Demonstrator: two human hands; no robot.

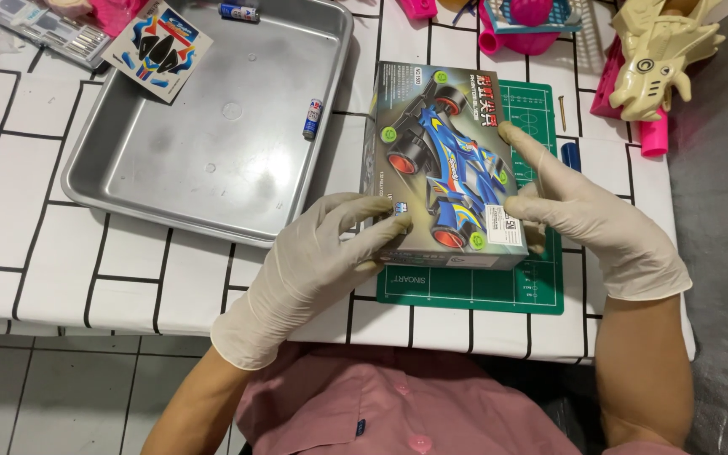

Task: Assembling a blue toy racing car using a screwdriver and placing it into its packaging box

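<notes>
Both gloved hands clasp a toy racing-car kit box (446, 168) lying on a green cutting mat (473, 286) on the tabletop (35, 244). Left hand (313, 261) grips its 7 o'clock corner, fingers (372, 223) curled over the face. Right hand (587, 219) braces the 3 o'clock edge, index finger stretched flat on top, thumb hidden. A steady hold likely needs pressure from both sides, keeping the box level. At 10 o'clock sits a metal tray (128, 177) with 2 batteries (313, 118).

Blue car-picture box (444, 168) on green mat; sticker sheet (156, 46) overlapping tray.
</notes>
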